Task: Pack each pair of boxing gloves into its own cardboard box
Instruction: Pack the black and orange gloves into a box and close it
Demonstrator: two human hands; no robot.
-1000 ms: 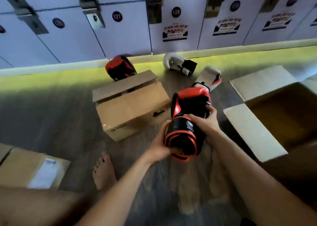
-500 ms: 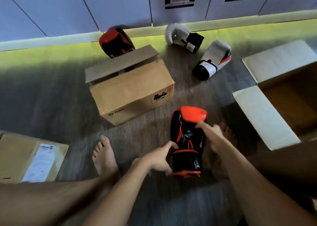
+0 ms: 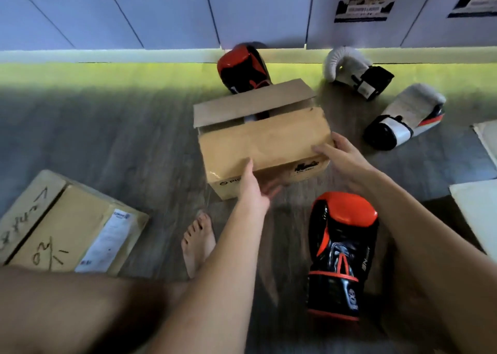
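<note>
Both hands are on the box (image 3: 309, 169), prob. to lift its near flap (image 3: 263, 138) and open it up for gloves. L hand (image 3: 252, 189) is at the front face, thumb up against the flap edge. Its fingers look fairly straight but blurred, and it holds nothing. R hand (image 3: 343, 156) lies on the front-right corner, fingers spread flat on the flap, not curled round anything I can see. Far flap (image 3: 252, 103) stands half up, leaving a slot along the top. Sth dark w/ a pale bit shows in it; can't tell what.

Red glove (image 3: 341, 251) lies on the floor (image 3: 121, 138) just beside the R forearm, cuff toward the person. I'd guess it's parked w/in reach so both hands are free. Its match (image 3: 242, 68) leans at the locker base (image 3: 161, 56) right behind the box, unpacked. White glove (image 3: 348, 67) and 2nd white glove (image 3: 403, 117) lie loose, right of the box.

Other containers:
- Taped box (image 3: 67, 227) at left is closed w/ a label on top; contents hidden.
- Open box at the right edge shows only its pale flaps (image 3: 478, 213); the inside is out of frame.
</note>
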